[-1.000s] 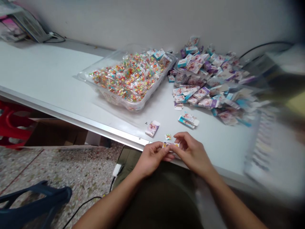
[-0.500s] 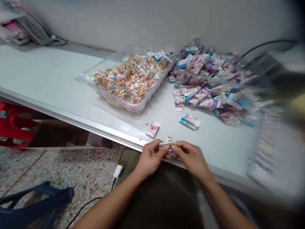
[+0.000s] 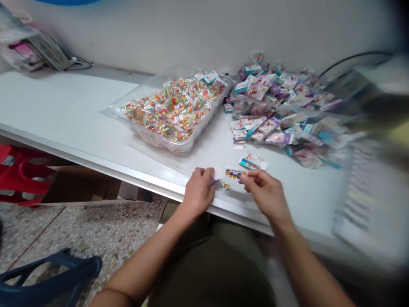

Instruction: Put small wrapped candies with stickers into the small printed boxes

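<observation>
Near the table's front edge, my left hand (image 3: 198, 192) is closed on a small purple-and-white box (image 3: 217, 174), mostly covered by the fingers, its white flap showing. My right hand (image 3: 263, 187) pinches a small white strip (image 3: 234, 174) printed with purple and yellow round faces. Between the hands, a small clear packet of coloured beads or candies (image 3: 226, 186) lies on the table. Just beyond my right hand, a blue-and-white box (image 3: 253, 161) rests with its end flap open.
A clear plastic tray (image 3: 187, 147) full of packets with colourful pieces stands at the centre back. Right of it is a heap of small boxes (image 3: 271, 128), some in a clear container. A stack of printed strips (image 3: 358, 192) lies far right. Below left are a red stool (image 3: 24, 179) and an open carton (image 3: 79, 187).
My hands have moved apart. The left has gone from the strip to the purple-and-white box on the table; the right keeps the strip and has shifted right and forward.
</observation>
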`<state>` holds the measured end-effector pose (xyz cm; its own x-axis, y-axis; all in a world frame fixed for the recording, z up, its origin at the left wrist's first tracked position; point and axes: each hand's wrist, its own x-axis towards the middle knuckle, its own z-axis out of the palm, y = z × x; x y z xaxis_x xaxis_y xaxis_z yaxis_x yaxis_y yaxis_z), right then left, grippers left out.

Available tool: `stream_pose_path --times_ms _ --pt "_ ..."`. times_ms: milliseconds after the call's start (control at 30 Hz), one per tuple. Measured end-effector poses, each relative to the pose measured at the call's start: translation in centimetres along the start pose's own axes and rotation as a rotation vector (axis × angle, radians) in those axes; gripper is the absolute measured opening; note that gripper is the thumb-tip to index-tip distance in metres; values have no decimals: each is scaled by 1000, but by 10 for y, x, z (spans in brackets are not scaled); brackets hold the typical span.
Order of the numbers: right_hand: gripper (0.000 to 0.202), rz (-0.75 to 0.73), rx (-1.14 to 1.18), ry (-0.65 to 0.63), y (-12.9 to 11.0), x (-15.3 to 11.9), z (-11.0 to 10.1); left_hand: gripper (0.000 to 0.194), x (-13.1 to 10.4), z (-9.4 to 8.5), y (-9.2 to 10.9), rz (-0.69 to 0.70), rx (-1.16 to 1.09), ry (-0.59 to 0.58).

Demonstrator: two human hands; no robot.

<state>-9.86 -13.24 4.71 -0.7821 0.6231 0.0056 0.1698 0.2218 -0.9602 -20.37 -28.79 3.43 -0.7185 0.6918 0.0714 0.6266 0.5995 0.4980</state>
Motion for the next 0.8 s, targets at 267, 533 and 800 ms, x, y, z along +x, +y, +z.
stream_pose_path --times_ms 267,533,800 --pt "20 -190 -525 -315 -19 5 -7 40 -28 22 7 140 -123 232" --pt "16 -211 -807 -376 -23 20 5 32 -36 37 7 286 -132 313" --pt "28 -195 -667 -372 17 23 4 28 -35 28 -13 156 -197 396"
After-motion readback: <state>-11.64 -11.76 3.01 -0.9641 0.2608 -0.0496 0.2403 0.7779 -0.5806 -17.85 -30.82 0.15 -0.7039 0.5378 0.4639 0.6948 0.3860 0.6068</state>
